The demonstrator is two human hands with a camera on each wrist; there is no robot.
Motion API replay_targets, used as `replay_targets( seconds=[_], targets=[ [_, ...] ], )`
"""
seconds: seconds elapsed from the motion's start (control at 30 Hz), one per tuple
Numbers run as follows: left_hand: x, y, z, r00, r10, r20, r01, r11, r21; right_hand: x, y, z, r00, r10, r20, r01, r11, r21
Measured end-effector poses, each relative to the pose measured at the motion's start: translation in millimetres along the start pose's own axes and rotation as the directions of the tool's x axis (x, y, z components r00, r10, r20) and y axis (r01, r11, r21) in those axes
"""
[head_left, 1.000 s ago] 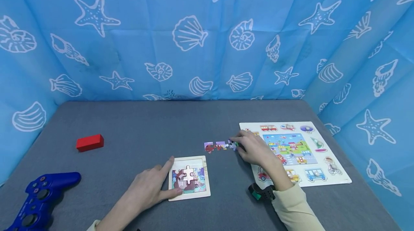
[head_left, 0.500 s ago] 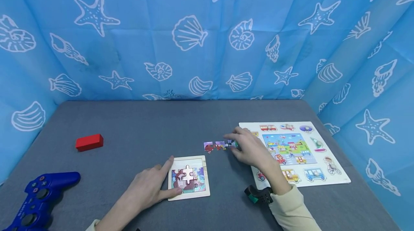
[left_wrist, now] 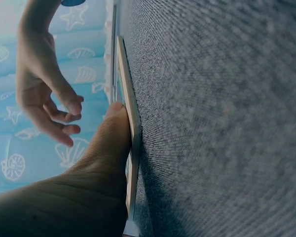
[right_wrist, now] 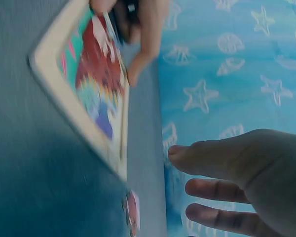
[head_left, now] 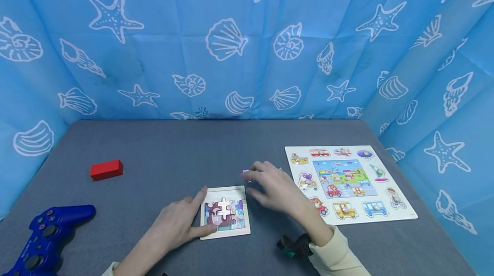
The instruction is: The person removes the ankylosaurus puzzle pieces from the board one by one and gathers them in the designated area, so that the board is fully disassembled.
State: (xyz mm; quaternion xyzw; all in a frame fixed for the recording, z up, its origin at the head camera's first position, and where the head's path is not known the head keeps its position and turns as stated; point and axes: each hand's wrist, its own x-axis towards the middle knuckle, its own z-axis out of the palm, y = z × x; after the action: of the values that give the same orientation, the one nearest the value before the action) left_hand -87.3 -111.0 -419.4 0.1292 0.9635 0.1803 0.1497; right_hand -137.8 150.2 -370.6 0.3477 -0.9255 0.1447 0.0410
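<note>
My left hand [head_left: 175,222] grips the left side of a small wooden jigsaw puzzle tray [head_left: 247,211], forefinger at the far corner and thumb over the near edge. In the left wrist view the thumb [left_wrist: 117,121] lies on the tray's rim. Joined pieces with a colourful picture fill much of it, around a pale piece-shaped patch; a bare strip runs along the far side. My right hand [head_left: 275,190] hovers beyond the tray's right corner, fingers relaxed and apart. A loose puzzle piece [head_left: 247,176] shows by its fingertips; the hand mostly hides the others.
A white peg puzzle board [head_left: 393,216] with vehicle pictures lies to the right on the grey table [head_left: 173,151]. Over on the left are a red block [head_left: 106,170] and a blue game controller [head_left: 50,233]. A blue seashell-print curtain [head_left: 162,57] hangs behind.
My right hand has lifted from the rightmost loose piece and moved left over the row, toward the tray, uncovering the peg board's left side. My left hand and the tray have stayed put.
</note>
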Motion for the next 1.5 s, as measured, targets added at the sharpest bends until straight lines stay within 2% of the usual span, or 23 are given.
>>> replay_targets(
  seconds=[0.2, 0.37, 0.57, 0.7, 0.9, 1.2, 1.5],
  targets=[
    [-1.9, -1.7, 0.5, 0.999, 0.033, -0.032, -0.033, 0.999, -0.007, 6.5, -20.6, 9.0, 0.995, -0.066, 0.076, 0.063, 0.997, 0.043],
    [-3.5, -3.2, 1.5, 0.997, 0.053, -0.053, -0.054, 0.999, -0.007, 12.4, -37.5, 17.7, 0.983, -0.123, 0.138, 0.115, 0.991, 0.064],
    [-3.9, -3.7, 2.5, 0.996, 0.060, -0.069, -0.059, 0.998, 0.005, 17.4, -52.7, 27.6, 0.969, -0.146, 0.197, 0.131, 0.988, 0.088],
    [-4.3, -3.7, 2.0, 0.996, 0.057, -0.071, -0.057, 0.998, 0.002, 20.2, -59.2, 33.2, 0.963, -0.149, 0.225, 0.138, 0.988, 0.067],
    [-4.2, -4.1, 0.8, 0.996, 0.066, -0.059, -0.067, 0.998, -0.014, 21.5, -62.8, 45.9, 0.946, -0.199, 0.258, 0.204, 0.979, 0.005],
    [-2.5, -4.1, 0.6, 0.998, 0.055, -0.040, -0.056, 0.998, -0.033, 23.6, -62.7, 46.3, 0.935, -0.160, 0.317, 0.162, 0.987, 0.020],
    [-2.4, -3.7, 1.8, 0.997, 0.054, -0.057, -0.055, 0.998, -0.016, 23.7, -64.5, 44.8, 0.946, -0.098, 0.309, 0.105, 0.994, -0.006]
  ],
)
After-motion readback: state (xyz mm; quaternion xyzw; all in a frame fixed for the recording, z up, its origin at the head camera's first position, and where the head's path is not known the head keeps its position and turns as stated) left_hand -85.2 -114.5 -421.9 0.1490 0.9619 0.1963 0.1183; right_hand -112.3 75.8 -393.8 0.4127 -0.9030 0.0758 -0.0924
